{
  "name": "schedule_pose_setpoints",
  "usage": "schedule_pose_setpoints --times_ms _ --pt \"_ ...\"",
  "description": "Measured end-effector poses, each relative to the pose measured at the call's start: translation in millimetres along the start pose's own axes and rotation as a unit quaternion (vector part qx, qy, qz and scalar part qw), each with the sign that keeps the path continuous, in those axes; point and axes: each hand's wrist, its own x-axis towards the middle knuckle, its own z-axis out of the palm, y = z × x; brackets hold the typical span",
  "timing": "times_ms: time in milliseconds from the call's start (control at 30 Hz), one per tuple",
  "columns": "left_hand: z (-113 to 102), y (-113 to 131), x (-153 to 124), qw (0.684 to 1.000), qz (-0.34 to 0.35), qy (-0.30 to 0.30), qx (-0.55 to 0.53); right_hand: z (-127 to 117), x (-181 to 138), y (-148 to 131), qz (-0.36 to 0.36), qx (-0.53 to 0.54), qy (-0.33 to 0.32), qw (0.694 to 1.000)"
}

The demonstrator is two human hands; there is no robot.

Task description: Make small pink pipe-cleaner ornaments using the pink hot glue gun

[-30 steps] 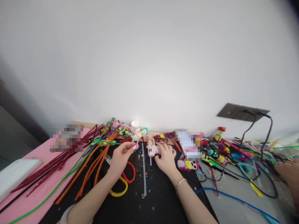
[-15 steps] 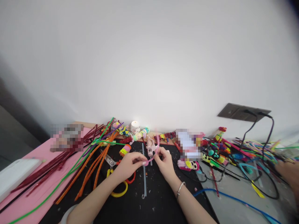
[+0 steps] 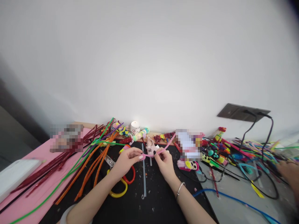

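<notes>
Both hands (image 3: pixel 146 160) pinch the pink pipe cleaner (image 3: pixel 163 148) in a narrow grip; its free end slants up-right

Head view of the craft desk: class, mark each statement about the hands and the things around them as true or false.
1. Both hands hold the pink pipe cleaner. True: left hand and right hand each pinch it.
2. The scissors are in the left hand. False: they lie on the black mat.
3. The right wrist wears a bracelet. True.
4. The orange pipe cleaners lie right of the hands. False: they lie to the left.
5. Two cables are plugged into the wall socket. True.
</notes>
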Motion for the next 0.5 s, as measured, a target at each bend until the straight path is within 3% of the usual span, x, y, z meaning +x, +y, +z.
schedule_pose_setpoints --times_ms 500 --pt "-1.5 0.6 -0.5 0.998 0.021 0.06 0.006 4.7 -3.4 -2.1 -0.005 0.009 -0.068 0.998"
